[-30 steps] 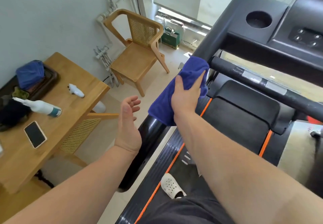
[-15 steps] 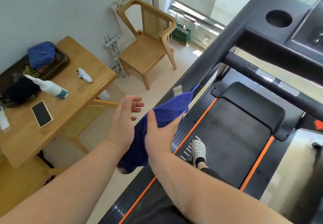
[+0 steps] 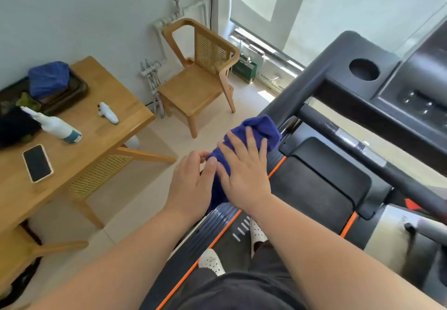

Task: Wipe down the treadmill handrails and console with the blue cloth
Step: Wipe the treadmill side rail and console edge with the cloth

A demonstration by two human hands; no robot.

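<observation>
The bare left forearm (image 3: pixel 116 261) and bare right forearm (image 3: pixel 326 244) reach from the near edge toward the middle, the wrists close together. The right hand (image 3: pixel 244 174) lies palm down, fingers straight and spread, pressing on the dark blue terry cloth (image 3: pixel 263 128). Just left of it, the left hand (image 3: pixel 193 184) curls fingers and thumb, pinching the cloth's near left edge.

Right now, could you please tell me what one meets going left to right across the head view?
phone → white gadget → wooden chair → blue cloth → cup holder
</observation>
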